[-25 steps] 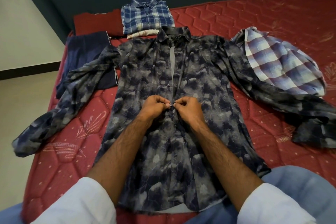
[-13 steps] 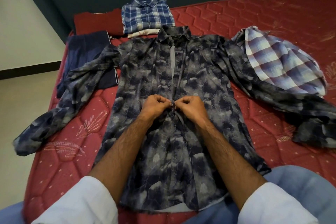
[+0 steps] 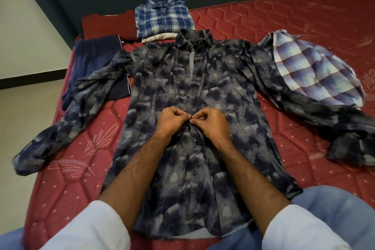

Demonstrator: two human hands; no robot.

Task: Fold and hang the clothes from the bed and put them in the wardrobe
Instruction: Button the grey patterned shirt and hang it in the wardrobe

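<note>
1. Your left hand and right hand met in the middle, with the fingers curled tight and pinching the front edge of the dark cloudy shirt at a button.
2. That shirt lay flat and face up on the red bed, collar far from you, both sleeves spread out to the sides.
3. The lower buttons looked done up; the top part near the collar was open.
4. The right sleeve lay over the edge of a crumpled checked shirt.
5. The left sleeve lay across some dark blue trousers.
6. Past the collar sat a folded blue checked shirt on a pale folded cloth, next to a dark red folded cloth.
</note>
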